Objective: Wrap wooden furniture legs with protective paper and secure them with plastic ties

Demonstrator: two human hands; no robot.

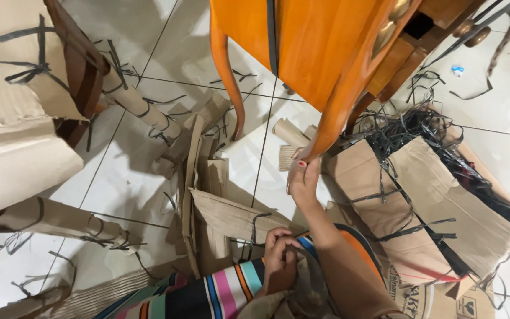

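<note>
My right hand (304, 177) reaches forward and pinches the foot of a curved orange wooden furniture leg (340, 100), just above the white tile floor. A small piece of corrugated cardboard (286, 157) lies right beside that foot. My left hand (278, 263) is close to my lap, its fingers curled on the edge of a brown cardboard sheet (225, 221) that has a black plastic strap (255, 227) across it. Striped cloth (208, 295) covers my lap under that hand.
The orange cabinet (302, 41) has a second curved leg (226, 71) to the left. A flattened cardboard box (444, 201) with a tangle of black straps (408, 127) lies to the right. Cardboard-wrapped, strapped furniture parts (13, 118) stand on the left. Cut straps litter the tiles.
</note>
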